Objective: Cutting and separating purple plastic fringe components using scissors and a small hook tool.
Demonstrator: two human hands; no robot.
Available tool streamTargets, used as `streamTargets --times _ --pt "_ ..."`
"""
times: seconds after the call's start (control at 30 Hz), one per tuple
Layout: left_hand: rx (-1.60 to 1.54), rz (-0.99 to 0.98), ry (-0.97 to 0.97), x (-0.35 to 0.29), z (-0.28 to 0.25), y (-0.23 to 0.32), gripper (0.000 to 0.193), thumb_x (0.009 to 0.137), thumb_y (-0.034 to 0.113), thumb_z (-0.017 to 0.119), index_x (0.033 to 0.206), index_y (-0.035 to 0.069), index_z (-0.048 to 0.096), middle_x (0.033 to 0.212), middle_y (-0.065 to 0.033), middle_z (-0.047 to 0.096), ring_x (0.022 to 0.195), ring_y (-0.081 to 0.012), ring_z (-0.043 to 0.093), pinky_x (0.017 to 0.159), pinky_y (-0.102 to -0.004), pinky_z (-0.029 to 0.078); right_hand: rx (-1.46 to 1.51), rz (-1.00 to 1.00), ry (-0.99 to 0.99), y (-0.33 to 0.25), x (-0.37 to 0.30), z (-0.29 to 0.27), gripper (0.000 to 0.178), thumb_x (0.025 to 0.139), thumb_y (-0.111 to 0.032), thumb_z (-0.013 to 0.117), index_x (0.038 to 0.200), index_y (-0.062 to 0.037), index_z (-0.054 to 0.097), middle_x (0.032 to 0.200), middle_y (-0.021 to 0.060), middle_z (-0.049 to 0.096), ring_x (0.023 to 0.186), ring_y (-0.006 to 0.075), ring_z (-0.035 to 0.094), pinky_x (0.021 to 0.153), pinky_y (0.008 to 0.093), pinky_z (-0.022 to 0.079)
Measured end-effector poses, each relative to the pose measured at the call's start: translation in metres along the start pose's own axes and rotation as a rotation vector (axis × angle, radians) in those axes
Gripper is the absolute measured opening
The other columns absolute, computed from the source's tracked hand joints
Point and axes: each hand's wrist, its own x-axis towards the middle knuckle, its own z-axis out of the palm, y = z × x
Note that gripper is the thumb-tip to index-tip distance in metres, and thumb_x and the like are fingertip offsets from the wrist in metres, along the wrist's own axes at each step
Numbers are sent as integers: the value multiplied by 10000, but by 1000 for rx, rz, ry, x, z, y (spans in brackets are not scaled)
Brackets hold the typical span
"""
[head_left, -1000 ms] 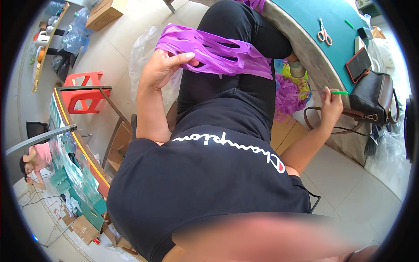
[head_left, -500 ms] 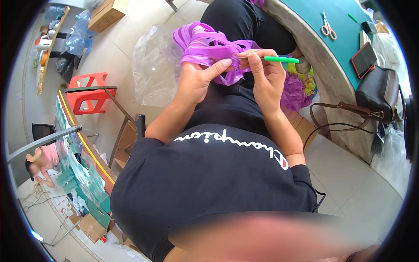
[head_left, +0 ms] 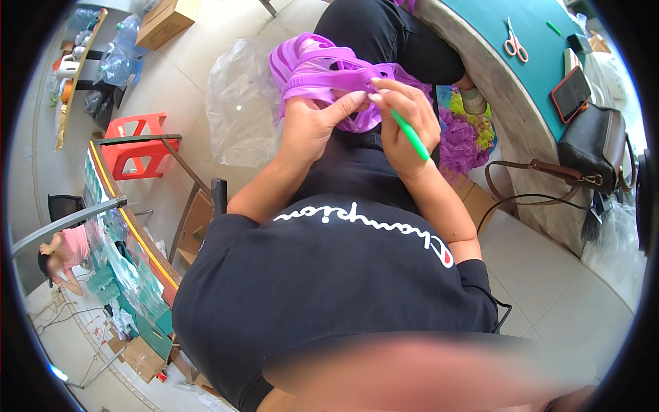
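Note:
My left hand (head_left: 310,127) is closed on a bundle of glossy purple rubbery straps (head_left: 322,81) above my lap, its thumb pressing on the near edge. Close beside it, my right hand (head_left: 410,120) pinches at the straps with thumb and forefinger. That same hand keeps a slim tool with a bright green handle (head_left: 410,136) tucked in its fingers, the handle slanting down toward my wrist. The tool's thin metal shaft is hidden now. The two thumb tips almost meet at the straps.
Right of my knee lies a pile of purple and yellow pieces (head_left: 467,141). A green-topped table (head_left: 480,27) bears scissors (head_left: 515,48), a phone (head_left: 571,95) and a black handbag (head_left: 594,141). Left are a clear plastic bag (head_left: 237,103), a red stool (head_left: 141,147) and another person (head_left: 68,250).
My right hand has turned the green-handled tool from pointing sideways to slanting back toward me. Its fingertips have come in to pinch the straps, while my left hand stays nearly in place.

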Motion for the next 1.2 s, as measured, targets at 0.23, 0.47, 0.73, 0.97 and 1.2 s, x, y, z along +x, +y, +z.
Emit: streamTargets --times 0.23,0.47,0.73,0.97,1.2 --pt "-141 -37 105 26 -48 21 282 797 -33 677 1066 -46 595 968 -131 654 838 -228 666 795 -339 558 -322 131 410 46 5 -94 79 964 -78 502 951 -4 479 860 216 669 740 235 681 641 302 569" --pt "-364 -111 175 58 -94 5 183 806 -47 661 987 -37 635 938 -129 668 846 -224 666 813 -326 560 -1156 -13 887 26 -35 -315 239 952 -116 535 801 62 490 719 173 658 606 212 664 523 282 572" --pt "-260 -206 66 55 -88 23 277 874 99 637 1100 -51 581 1026 -125 642 901 -212 646 842 -329 534 -592 774 342 -46 -25 -292 200 952 -145 557 918 47 599 802 104 666 672 146 614 637 254 520" --pt "415 -180 -11 38 -94 43 438 826 200 723 1171 -14 557 1090 -86 628 1010 -165 586 922 -292 427 -110 1063 -238 49 -35 -248 204 950 -183 566 851 -5 571 778 41 624 666 94 560 622 223 450" --pt "303 -144 -156 31 -87 62 467 770 83 753 1167 -40 541 1120 -128 624 1046 -234 614 944 -351 449 -433 925 -117 66 -19 -175 193 932 -209 602 931 -19 634 704 17 616 634 66 525 560 210 416"
